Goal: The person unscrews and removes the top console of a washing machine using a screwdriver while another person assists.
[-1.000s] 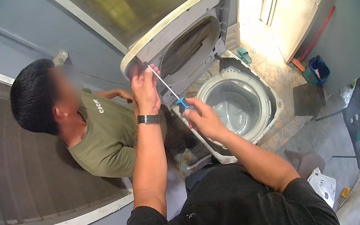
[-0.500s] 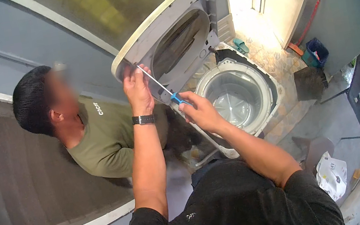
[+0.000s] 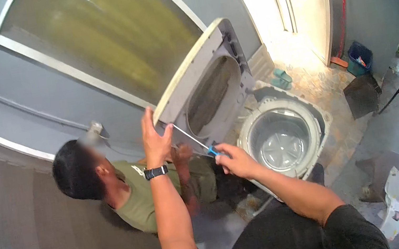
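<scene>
Right hand: wrapped firmly round the handle of one blue screwdriver.
Left hand: spread, fingers laid along the near corner of one raised panel, thumb just beside the shaft tip.
Screwdriver position: between both hands, slanting up-left to the panel; tip too small to tell if seated.
Screwdriver handling: probably light, rigid, slick along the shaft; handle was the place to hold.
Panel handling: tilted up, one oval opening; likely bulky, stiff plastic, best taken by its rim.
Co-worker: one, dressed in green, at left.
Tub: one, round, right of screwdriver.
Far floor: two green slippers, one blue bin.
</scene>
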Tool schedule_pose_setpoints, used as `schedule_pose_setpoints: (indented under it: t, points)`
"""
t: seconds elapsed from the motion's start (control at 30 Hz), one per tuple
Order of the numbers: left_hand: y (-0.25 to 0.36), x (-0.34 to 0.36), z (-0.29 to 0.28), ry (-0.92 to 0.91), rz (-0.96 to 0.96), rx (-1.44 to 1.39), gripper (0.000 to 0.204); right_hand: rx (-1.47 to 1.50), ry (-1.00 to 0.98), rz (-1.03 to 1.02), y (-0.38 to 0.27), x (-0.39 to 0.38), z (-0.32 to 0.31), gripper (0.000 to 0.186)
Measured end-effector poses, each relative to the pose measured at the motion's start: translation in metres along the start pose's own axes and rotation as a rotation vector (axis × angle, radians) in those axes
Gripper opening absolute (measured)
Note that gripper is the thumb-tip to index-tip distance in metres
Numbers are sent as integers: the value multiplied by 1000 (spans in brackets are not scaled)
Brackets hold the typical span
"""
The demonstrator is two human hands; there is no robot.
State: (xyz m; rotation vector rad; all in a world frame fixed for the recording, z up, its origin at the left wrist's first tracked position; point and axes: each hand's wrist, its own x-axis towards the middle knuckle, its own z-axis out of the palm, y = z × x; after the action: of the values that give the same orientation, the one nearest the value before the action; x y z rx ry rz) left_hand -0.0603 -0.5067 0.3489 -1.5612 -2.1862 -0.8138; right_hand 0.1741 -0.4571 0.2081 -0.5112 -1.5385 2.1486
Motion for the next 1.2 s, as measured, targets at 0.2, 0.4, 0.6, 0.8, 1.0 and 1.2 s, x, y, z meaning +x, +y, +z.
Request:
schedule_pose_setpoints:
  t: [0.2,0.4,0.6,0.8,1.0,1.2]
  points:
    - [-4,5,9,-107,-53,-103,66,19,3,31,5,-7,3,35]
    - [-2,1,9,-87,0,-52,68,15,17,30,2,-13,8,35]
    - [3,-2,7,-76,2,-20,73,26,55,34,-1,-18,-1,34]
    - [7,-1,7,-62,0,1,77,-5,55,11,-7,-15,-1,30]
    - [3,-2,10,-49,-28,7,77,-89,59,-4,-17,-17,-3,30]
    - [-4,-1,14,-11,-9,16,77,-132,82,-2,-12,-12,-2,36]
